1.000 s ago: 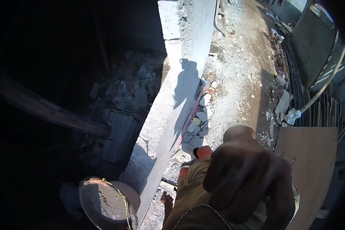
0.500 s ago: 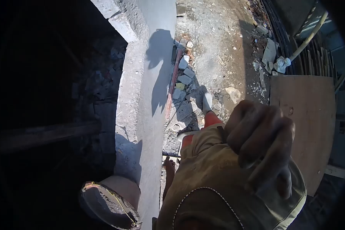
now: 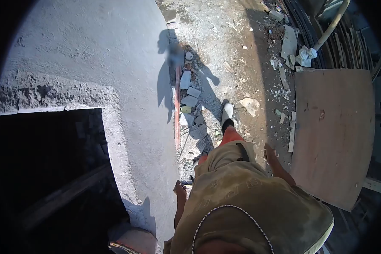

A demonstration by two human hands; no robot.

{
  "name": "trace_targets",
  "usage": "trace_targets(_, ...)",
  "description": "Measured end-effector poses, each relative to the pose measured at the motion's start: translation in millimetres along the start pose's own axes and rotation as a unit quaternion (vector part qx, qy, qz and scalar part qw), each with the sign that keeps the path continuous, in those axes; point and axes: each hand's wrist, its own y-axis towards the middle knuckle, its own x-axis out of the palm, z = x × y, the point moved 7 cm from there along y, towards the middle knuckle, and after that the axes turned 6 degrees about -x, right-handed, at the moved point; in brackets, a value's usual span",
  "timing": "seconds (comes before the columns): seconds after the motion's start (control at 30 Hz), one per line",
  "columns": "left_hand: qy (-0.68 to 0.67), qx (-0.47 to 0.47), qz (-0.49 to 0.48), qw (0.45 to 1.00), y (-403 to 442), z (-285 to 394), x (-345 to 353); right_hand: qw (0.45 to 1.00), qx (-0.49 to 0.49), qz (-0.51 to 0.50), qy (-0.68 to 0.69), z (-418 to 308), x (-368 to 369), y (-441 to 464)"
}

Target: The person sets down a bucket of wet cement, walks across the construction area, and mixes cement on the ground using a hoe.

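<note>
Along the left side stands a grey plastered wall (image 3: 146, 139), its long axis running from near to far and its rough, broken edge framing a dark opening. Just beside its right edge hangs the left hand (image 3: 180, 186), pointing far; whether it touches the wall, or is open or closed, I cannot tell. On the near left, the pale side of a bucket (image 3: 135, 241) shows against the wall, partly cut off.

Out to the right, a brown board (image 3: 332, 131) lies with its long axis near to far, its far edge almost level. Near its left edge is the right hand (image 3: 268, 153), fingers loosely extended toward the far side.

Between them, a reddish strip (image 3: 177, 114) lies lengthwise beside the wall, next to pale blocks (image 3: 190, 95). A white shoe (image 3: 227, 111) points far on the rubble-strewn ground (image 3: 237, 59).
</note>
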Motion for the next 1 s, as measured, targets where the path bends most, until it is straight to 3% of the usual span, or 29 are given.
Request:
trace_targets(0.07,-0.025,0.014,0.012,1.0,-22.2,39.2,47.2,0.997,0.062,0.014,0.049,25.2,-13.6,55.6)
trace_targets(0.17,-0.019,0.03,0.006,0.999,-61.7,99.7,140.0,0.988,0.118,0.015,0.096,-4.7,7.4,113.5)
trace_targets(0.3,0.017,0.072,-0.102,0.992,-100.4,162.8,268.9,0.98,0.041,-0.023,0.191,-188.8,78.2,127.0)
trace_targets(0.37,0.061,0.079,-0.139,0.985,-107.4,196.1,320.5,0.986,-0.055,-0.019,0.157,-285.4,100.2,126.7)
trace_targets(0.43,0.078,0.076,-0.179,0.978,-106.4,227.8,365.0,0.972,-0.156,-0.048,0.171,-340.1,112.7,147.5)
trace_targets(0.53,0.064,0.06,-0.221,0.971,-123.4,268.7,421.3,0.968,-0.185,0.008,0.171,-398.3,121.9,144.1)
trace_targets(0.67,0.099,-0.014,-0.257,0.961,-139.2,305.0,484.5,0.977,-0.056,0.06,0.195,-363.4,130.0,195.2)
trace_targets(0.7,0.153,0.026,-0.241,0.958,-130.1,317.5,501.5,0.978,-0.026,0.071,0.193,-344.6,129.2,206.3)
trace_targets(0.8,0.164,0.053,-0.233,0.957,-121.7,377.5,550.3,0.953,0.055,0.097,0.282,-287.1,132.6,197.0)
trace_targets(0.83,0.161,0.053,-0.228,0.959,-119.3,384.9,560.0,0.936,0.069,0.149,0.312,-284.7,138.7,173.1)
trace_targets(0.87,0.154,0.056,-0.23,0.959,-113.4,393.4,583.0,0.901,0.162,0.188,0.356,-280.0,150.2,150.9)
trace_targets(0.9,0.159,-0.029,-0.27,0.949,-81.1,403.7,611.3,0.933,0.081,0.077,0.343,-276.0,161.0,152.5)
trace_targets(0.93,0.241,0.087,-0.234,0.938,-64.5,428.3,645.2,0.953,0.119,0.108,0.256,-281.2,167.9,144.7)
trace_targets(1.0,0.209,0.082,-0.335,0.915,-112.2,487.8,706.7,0.954,0.143,0.121,0.234,-299.3,185.4,146.3)
